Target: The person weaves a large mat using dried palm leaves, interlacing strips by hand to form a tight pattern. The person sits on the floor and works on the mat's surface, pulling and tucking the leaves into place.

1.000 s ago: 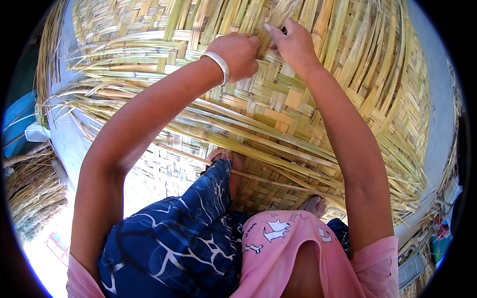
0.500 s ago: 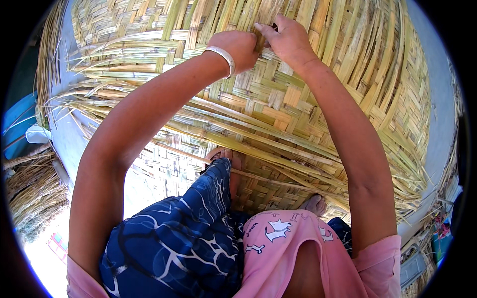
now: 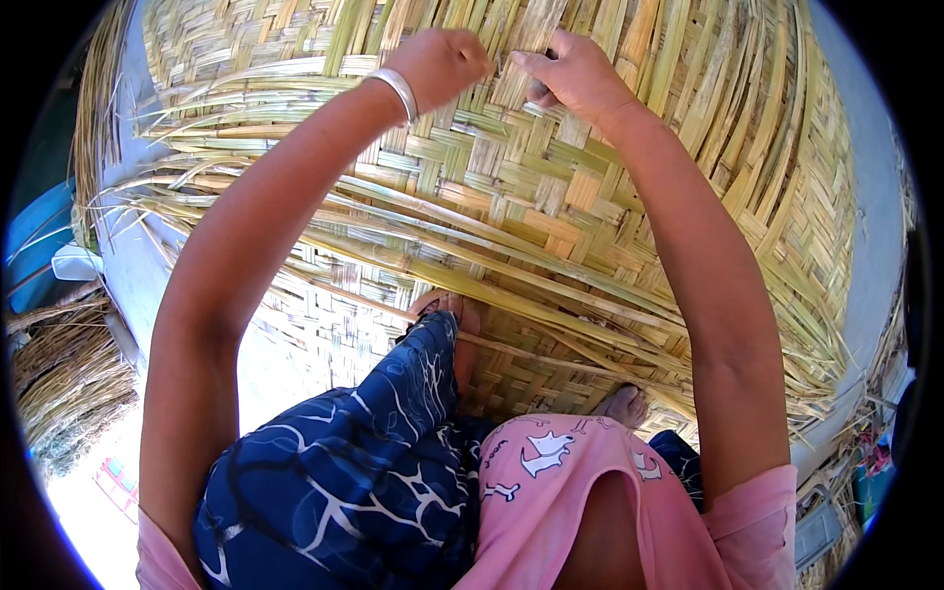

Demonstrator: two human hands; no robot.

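The left hand (image 3: 438, 67) has shifted toward eleven o'clock; right hand (image 3: 575, 77) half-curled, both grips unclear; working yellow-green flat plant strips (image 3: 675, 54) seemingly calls for regripping.

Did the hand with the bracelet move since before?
Yes. Against the woven mat, the left hand has moved leftward and farther up the picture.

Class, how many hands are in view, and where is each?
2: the left hand over the woven mat, near the picture's top, and the right hand just to its right. No others show.
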